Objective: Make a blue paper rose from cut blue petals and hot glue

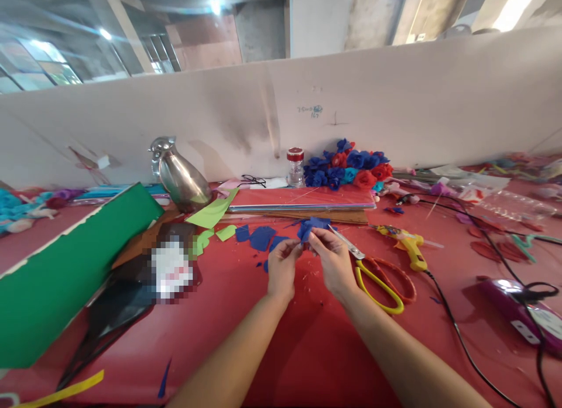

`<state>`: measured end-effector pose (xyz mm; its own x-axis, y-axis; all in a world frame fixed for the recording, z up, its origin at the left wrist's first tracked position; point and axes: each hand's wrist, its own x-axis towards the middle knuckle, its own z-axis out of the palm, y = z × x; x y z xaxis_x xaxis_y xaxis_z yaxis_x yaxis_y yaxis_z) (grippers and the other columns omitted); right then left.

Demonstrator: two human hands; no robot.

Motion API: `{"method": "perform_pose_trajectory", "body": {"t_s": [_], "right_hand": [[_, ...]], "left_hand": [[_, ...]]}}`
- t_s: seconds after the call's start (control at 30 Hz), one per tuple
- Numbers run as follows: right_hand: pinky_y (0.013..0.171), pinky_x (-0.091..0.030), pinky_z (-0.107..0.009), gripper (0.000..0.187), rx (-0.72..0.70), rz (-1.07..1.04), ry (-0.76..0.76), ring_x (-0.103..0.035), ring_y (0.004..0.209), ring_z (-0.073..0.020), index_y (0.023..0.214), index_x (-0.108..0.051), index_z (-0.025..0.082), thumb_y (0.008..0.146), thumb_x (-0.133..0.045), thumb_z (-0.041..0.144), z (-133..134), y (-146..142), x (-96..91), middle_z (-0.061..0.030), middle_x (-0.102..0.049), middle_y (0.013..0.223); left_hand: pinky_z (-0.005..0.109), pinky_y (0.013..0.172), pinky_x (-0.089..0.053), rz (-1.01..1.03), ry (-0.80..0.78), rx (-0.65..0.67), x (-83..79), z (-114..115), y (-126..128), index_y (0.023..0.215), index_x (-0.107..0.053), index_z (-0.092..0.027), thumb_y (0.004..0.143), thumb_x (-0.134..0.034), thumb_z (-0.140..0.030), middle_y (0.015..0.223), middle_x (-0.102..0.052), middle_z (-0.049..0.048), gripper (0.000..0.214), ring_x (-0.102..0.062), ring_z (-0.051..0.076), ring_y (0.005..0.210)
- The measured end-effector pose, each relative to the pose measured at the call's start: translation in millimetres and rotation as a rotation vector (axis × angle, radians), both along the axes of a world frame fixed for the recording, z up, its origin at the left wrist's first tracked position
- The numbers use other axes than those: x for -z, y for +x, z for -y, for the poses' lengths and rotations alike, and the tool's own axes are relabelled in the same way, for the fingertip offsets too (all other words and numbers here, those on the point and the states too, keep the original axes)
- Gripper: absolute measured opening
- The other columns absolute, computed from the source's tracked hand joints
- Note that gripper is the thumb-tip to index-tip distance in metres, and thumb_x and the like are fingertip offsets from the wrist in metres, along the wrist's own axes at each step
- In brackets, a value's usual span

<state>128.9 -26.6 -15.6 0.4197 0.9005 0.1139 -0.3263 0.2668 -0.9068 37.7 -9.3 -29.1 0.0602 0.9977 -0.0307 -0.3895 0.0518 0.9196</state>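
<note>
Both hands meet over the middle of the red table, pinching a small blue paper flower (306, 228) between them. My left hand (283, 264) grips its lower left side with thumb and fingers. On the flower's right side, my right hand (333, 259) has its thumb and fingertips closed. The fingers hide part of the flower. Cut blue paper pieces (262, 238) lie just beyond my left hand. Beside my right hand are scissors (380, 279) with one yellow and one red-orange handle, their blades partly behind the hand.
A yellow glue gun (411, 250) trails a black cord on the right. Finished blue and red paper flowers (346, 165) are heaped behind a paper stack (302, 198). A steel jug (182, 177), green board (79, 273) and black bag (120, 294) stand or lie leftward; a purple device (522, 311) sits right.
</note>
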Motion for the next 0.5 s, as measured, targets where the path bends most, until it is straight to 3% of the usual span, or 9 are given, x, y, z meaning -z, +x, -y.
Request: {"method": "perform_pose_trajectory", "body": {"t_s": [0.2,0.37,0.5], "right_hand": [[0.055,-0.037,-0.025,0.02,0.003,-0.001,-0.007,-0.049,0.055,-0.0108,0.077,-0.067,0.021,0.067,-0.07,0.038,-1,2,0.6,0.002,-0.062,0.065],[0.071,-0.043,-0.03,0.016,-0.026,0.076,-0.055,-0.057,0.071,-0.0158,0.076,-0.069,0.021,0.063,-0.072,0.03,-2,-1,8.2,-0.0004,-0.067,0.075],[0.073,-0.042,-0.031,0.01,-0.029,0.166,-0.014,-0.056,0.073,-0.0163,0.07,-0.067,0.021,0.064,-0.07,0.028,-1,-1,8.5,-0.0005,-0.064,0.074]], "left_hand": [[0.025,0.071,-0.041,0.071,-0.038,-0.002,3.3,-2,0,0.068,-0.064,-0.017,0.057,-0.074,-0.026,0.065,-0.061,-0.0028,0.018,-0.054,0.01,0.065],[0.026,0.074,-0.041,0.046,-0.022,-0.013,3.2,-3,0,0.067,-0.066,-0.016,0.058,-0.073,-0.024,0.067,-0.063,-0.0021,0.015,-0.055,0.011,0.069],[0.025,0.074,-0.041,0.001,0.008,-0.012,-0.2,-2,0,0.066,-0.066,-0.016,0.06,-0.072,-0.026,0.067,-0.063,-0.0021,0.013,-0.054,0.012,0.068]]}}
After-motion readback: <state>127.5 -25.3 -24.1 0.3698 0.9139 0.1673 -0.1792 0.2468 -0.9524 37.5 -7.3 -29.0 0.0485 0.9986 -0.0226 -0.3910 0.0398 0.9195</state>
